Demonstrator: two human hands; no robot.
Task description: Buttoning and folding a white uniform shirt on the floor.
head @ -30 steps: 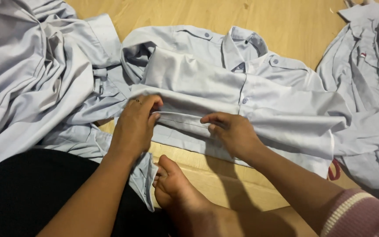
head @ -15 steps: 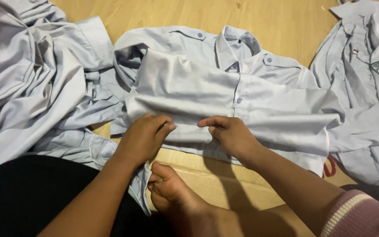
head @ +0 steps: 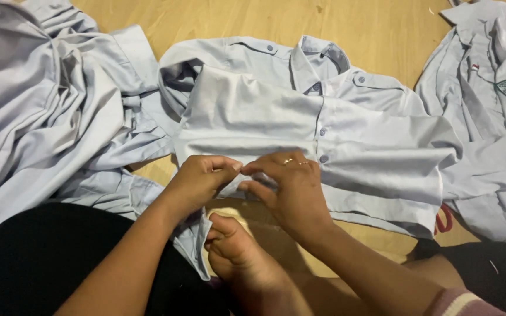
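- Folded pale-blue shirt [head: 335, 134]: flat on wooden floor [head: 382, 35], centre.
- Left hand [head: 200, 181]: fingers pressed together, pinching shirt's near hem.
- Right hand [head: 288, 187]: pinching same hem, fingertips touching left's.
- Crumpled shirts [head: 42, 117]: left edge.
- Badged shirt [head: 493, 93]: right edge.

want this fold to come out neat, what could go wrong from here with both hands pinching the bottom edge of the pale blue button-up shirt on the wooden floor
The left hand and right hand both pinch near the middle of the pale blue button-up shirt, so its free right end may sag or crease. The bare foot sits by the hem and could catch the cloth. The rumpled pile of pale blue shirts touches its left side and might drag along.
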